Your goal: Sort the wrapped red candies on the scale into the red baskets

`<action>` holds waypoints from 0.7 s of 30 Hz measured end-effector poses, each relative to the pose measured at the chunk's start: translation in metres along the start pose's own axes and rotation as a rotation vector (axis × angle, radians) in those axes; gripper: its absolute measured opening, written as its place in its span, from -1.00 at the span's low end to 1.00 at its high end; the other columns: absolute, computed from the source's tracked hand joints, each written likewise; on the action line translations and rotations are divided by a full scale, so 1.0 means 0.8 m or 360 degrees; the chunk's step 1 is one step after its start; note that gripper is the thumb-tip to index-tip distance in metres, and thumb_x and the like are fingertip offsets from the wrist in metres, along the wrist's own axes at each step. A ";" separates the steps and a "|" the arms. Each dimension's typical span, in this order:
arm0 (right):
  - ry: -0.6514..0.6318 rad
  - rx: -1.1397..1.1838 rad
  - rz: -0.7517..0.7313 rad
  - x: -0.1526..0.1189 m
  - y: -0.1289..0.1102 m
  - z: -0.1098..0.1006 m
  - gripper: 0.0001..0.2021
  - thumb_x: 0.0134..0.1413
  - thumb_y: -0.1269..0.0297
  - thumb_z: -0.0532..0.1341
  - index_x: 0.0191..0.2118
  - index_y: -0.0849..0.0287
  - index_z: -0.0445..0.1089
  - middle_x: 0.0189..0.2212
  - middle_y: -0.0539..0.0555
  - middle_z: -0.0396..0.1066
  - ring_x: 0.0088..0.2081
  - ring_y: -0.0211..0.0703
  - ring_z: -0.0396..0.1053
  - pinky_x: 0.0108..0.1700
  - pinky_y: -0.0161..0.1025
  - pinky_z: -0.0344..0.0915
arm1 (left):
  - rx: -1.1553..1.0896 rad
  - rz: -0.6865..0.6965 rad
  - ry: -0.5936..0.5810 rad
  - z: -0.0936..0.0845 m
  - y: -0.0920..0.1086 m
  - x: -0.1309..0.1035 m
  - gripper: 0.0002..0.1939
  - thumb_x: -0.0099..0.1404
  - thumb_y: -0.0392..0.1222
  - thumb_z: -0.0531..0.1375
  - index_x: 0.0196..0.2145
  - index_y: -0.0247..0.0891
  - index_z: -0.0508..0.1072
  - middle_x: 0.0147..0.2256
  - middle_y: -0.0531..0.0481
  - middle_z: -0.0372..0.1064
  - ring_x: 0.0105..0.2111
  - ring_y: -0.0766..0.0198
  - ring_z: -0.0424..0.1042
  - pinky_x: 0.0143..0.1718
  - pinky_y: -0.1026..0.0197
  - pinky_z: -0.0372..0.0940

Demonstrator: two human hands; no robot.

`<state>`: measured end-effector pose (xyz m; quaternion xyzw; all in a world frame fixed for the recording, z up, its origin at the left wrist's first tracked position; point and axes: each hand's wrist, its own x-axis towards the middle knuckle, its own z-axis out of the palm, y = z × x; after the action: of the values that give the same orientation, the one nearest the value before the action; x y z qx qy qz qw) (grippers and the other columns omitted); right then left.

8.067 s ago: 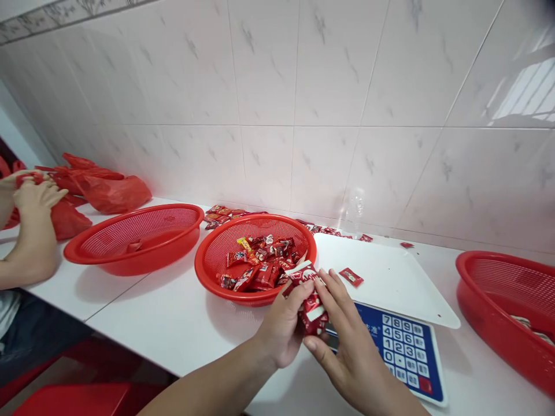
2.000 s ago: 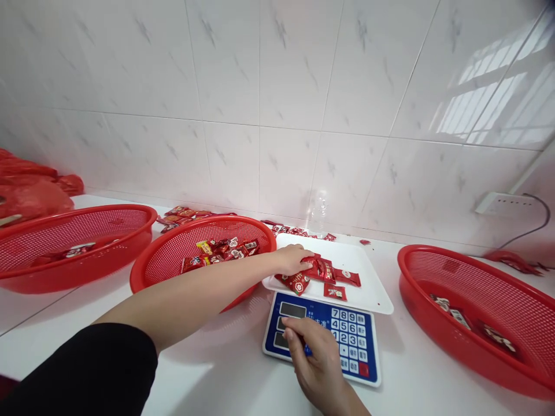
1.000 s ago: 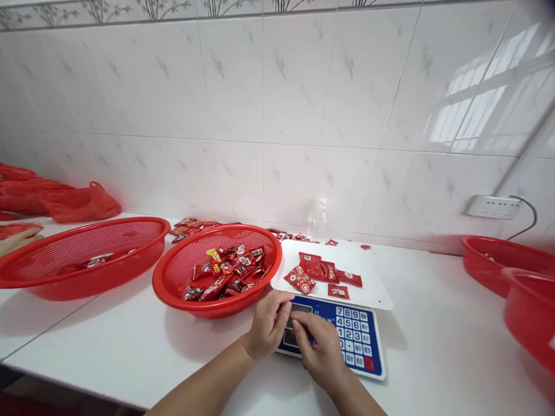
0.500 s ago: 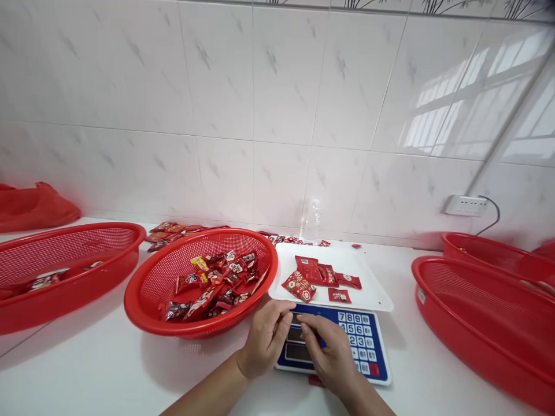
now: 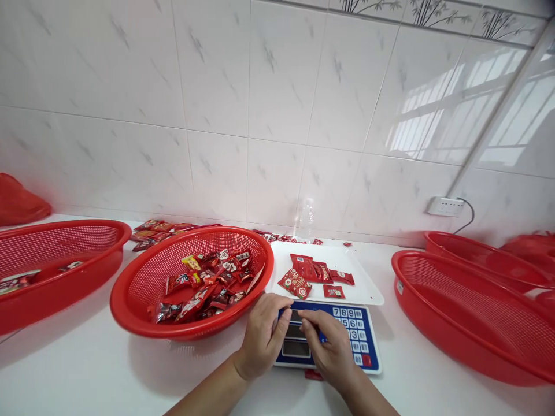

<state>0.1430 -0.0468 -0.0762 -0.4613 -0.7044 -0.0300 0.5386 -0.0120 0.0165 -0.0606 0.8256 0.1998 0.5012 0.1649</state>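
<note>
My left hand [image 5: 263, 330] is closed over the left edge of the scale's blue keypad panel [image 5: 367, 323], with thumb and fingers curled together. My right hand [image 5: 332, 345] is closed above the middle of the panel, its thumb near the index fingertip. Whatever either hand holds, if anything, is hidden. The fingertips of the two hands point at each other, slightly apart, over the dark displays [image 5: 296, 348]. Behind them, several red packets [image 5: 321, 271] lie on the scale's white tray [image 5: 364, 283]. One red packet [image 5: 313, 374] sticks out under the panel's front edge.
A round red basket [image 5: 130, 306] of wrapped snacks stands left of the scale. Another red basket [image 5: 99, 260] is at far left, with more red baskets [image 5: 433, 323] on the right. Snack packets [image 5: 158, 231] and a clear bottle [image 5: 307, 216] stand along the wall.
The view has turned slightly to the right, so the baskets and scale appear further left. Both hands keep nearly the same pose over the scale.
</note>
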 end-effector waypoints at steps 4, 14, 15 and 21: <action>-0.0054 -0.0237 0.0288 0.033 0.017 -0.038 -0.76 0.18 0.25 0.09 -0.05 0.07 0.34 -0.16 0.12 0.44 -0.11 -0.07 0.39 -0.10 -0.11 0.35 | -0.0078 -0.0046 -0.0012 -0.002 0.004 0.002 -0.83 0.33 -0.35 0.03 -0.15 -0.21 0.32 -0.23 -0.03 0.34 -0.20 0.27 0.33 -0.13 0.21 0.25; -0.0880 -0.0450 0.0792 0.087 0.101 -0.123 -0.28 -0.03 -0.11 0.20 0.23 0.09 0.11 0.18 0.19 0.17 0.18 0.08 0.14 0.14 0.02 0.14 | -0.0192 -0.0141 -0.0063 0.000 0.007 0.000 -0.82 0.35 -0.34 0.01 -0.14 -0.20 0.33 -0.27 -0.01 0.34 -0.23 0.29 0.35 -0.17 0.23 0.28; -0.0915 -0.0442 0.0800 0.088 0.103 -0.122 -0.26 -0.04 -0.12 0.19 0.24 0.10 0.10 0.17 0.19 0.18 0.17 0.07 0.16 0.13 -0.01 0.16 | -0.0191 -0.0146 -0.0067 0.000 0.006 -0.001 -0.82 0.35 -0.33 0.01 -0.14 -0.20 0.33 -0.27 -0.01 0.34 -0.24 0.29 0.36 -0.17 0.23 0.28; -0.0965 -0.0496 0.0779 0.095 0.097 -0.110 -0.42 0.06 0.02 0.15 0.19 0.09 0.16 0.11 0.17 0.27 0.05 0.04 0.28 0.01 -0.09 0.24 | -0.0175 -0.0194 -0.0106 0.000 0.008 -0.001 -0.83 0.36 -0.29 0.00 -0.15 -0.22 0.34 -0.29 -0.04 0.36 -0.25 0.26 0.37 -0.19 0.20 0.29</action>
<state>0.2607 -0.0024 -0.0148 -0.6791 -0.6876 0.1296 0.2219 -0.0114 0.0109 -0.0581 0.8178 0.2161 0.4728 0.2468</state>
